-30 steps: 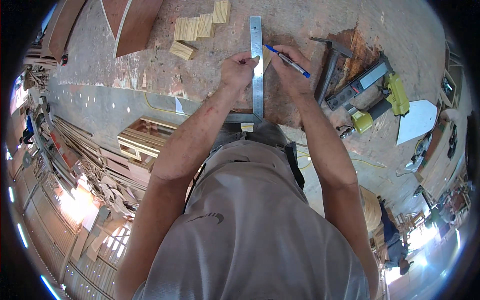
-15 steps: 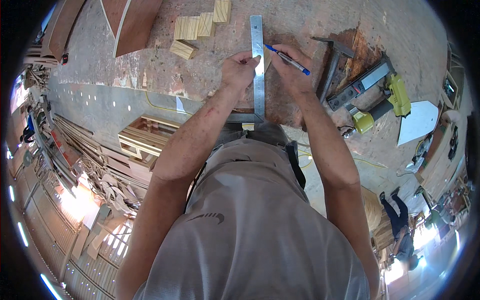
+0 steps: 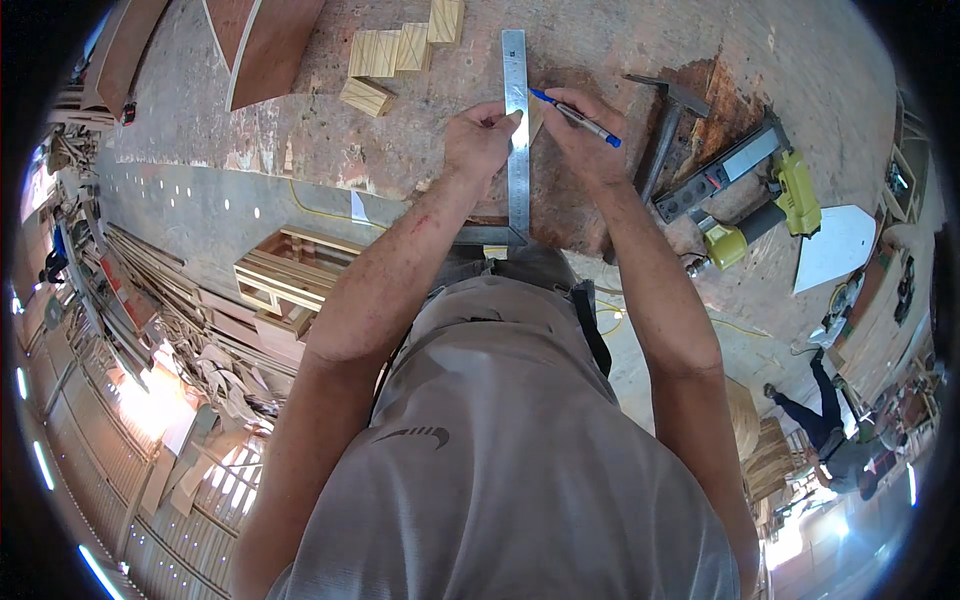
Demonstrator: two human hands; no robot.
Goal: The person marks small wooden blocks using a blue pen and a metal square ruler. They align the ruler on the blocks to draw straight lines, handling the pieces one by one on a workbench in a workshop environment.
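A steel try square (image 3: 517, 180) lies with its long marked blade pointing away from me and its dark stock at the near bench edge. My left hand (image 3: 475, 145) is closed on the blade's left edge, the thumb pressing on the metal. In my right hand (image 3: 580, 155) I grip a blue-capped pen (image 3: 590, 125), its tip by the blade's right edge. Part of a small pale wood piece (image 3: 536, 125) shows between the blade and my right hand; the rest of it is hidden.
Several pale wood blocks (image 3: 375, 54) sit at the far left of the worn bench (image 3: 330, 140), near curved brown panels (image 3: 275, 50). To the right lie a hammer (image 3: 662, 140) and a green nail gun (image 3: 797, 195). A co-worker (image 3: 835, 440) is at the far right.
My hands, the pen and the try square hold almost the same place. The co-worker at the right has shifted, with legs now farther apart.
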